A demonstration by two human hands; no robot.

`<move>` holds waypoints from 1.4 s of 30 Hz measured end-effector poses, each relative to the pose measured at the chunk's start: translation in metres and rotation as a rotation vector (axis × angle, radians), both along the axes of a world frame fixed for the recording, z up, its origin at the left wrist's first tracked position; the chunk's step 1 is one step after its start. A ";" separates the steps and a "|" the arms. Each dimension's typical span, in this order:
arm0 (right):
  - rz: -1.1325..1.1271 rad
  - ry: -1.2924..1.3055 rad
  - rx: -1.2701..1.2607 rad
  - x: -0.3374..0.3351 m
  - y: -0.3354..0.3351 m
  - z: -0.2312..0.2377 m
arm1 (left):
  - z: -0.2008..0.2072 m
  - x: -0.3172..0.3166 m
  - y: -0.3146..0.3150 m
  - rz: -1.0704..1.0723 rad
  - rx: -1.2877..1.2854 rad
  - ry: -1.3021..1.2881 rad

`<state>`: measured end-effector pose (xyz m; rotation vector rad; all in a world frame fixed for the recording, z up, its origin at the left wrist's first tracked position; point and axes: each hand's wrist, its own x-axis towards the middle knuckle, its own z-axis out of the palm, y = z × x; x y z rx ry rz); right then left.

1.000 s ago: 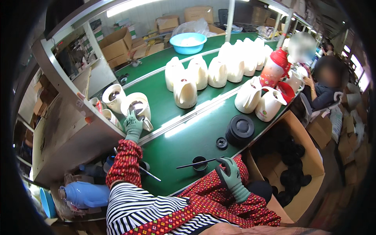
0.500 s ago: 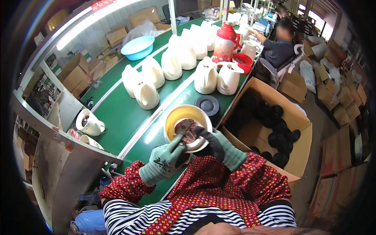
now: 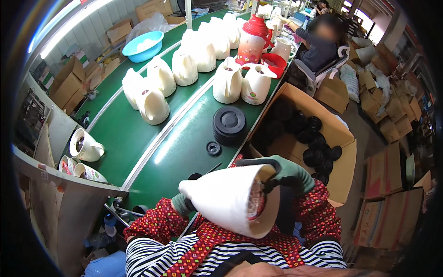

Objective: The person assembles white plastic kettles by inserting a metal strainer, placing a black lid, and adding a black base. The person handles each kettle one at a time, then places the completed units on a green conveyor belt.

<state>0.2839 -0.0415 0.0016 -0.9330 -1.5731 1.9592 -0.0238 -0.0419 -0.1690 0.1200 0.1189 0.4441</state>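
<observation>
A white jug shell (image 3: 221, 194) lies tilted on its side above my lap, its narrow end to the left and its wide opening to the right. Inside the opening shows something reddish and patterned (image 3: 256, 198). My right hand (image 3: 288, 173), in a green glove with black-coated fingers, is closed on the upper rim of the opening. At the narrow end my left hand (image 3: 183, 203), gloved alike, supports the jug; its fingers are mostly hidden behind it. On the green bench beyond sit a stack of black round lids (image 3: 229, 121) and a small black ring (image 3: 213, 148).
Several white jugs (image 3: 154, 106) stand along the green bench (image 3: 184, 138), near a red patterned flask (image 3: 251, 41), a red bowl (image 3: 273, 64) and a blue basin (image 3: 143, 48). On the right, a cardboard box (image 3: 344, 152) holds black round parts. A person (image 3: 320, 44) sits farther along.
The jug has gone from standing with its opening up to lying tilted, opening to the right. My right hand has shifted to its rim, my left to its narrow end. The black lid stack shows fully.
</observation>
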 end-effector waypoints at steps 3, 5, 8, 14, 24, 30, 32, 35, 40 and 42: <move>0.246 0.029 0.058 -0.035 0.037 -0.011 | 0.000 -0.002 0.000 0.023 -0.026 -0.016; 0.269 -0.002 0.006 -0.048 0.060 -0.022 | 0.006 -0.012 0.000 0.089 -0.006 0.059; -0.153 -0.037 0.154 -0.065 0.112 -0.061 | 0.016 -0.038 0.000 0.231 0.020 0.165; -0.291 -1.347 0.833 -0.084 0.191 -0.155 | 0.019 -0.079 0.001 0.443 0.025 0.303; -0.530 -0.572 0.944 -0.060 0.119 -0.107 | 0.024 -0.064 0.003 0.466 0.083 0.318; -0.515 -0.241 0.794 -0.042 -0.007 -0.070 | 0.029 -0.019 0.002 0.368 0.153 0.279; -0.541 -0.258 0.772 -0.031 -0.026 -0.072 | 0.034 -0.005 -0.002 0.348 0.169 0.279; -0.605 -0.190 0.711 -0.021 -0.054 -0.071 | 0.045 0.010 -0.013 0.337 0.201 0.297; -0.653 -0.113 0.729 -0.009 -0.084 -0.069 | 0.056 0.032 -0.027 0.359 0.235 0.319; -0.679 -0.089 0.779 -0.007 -0.089 -0.069 | 0.058 0.036 -0.031 0.414 0.256 0.354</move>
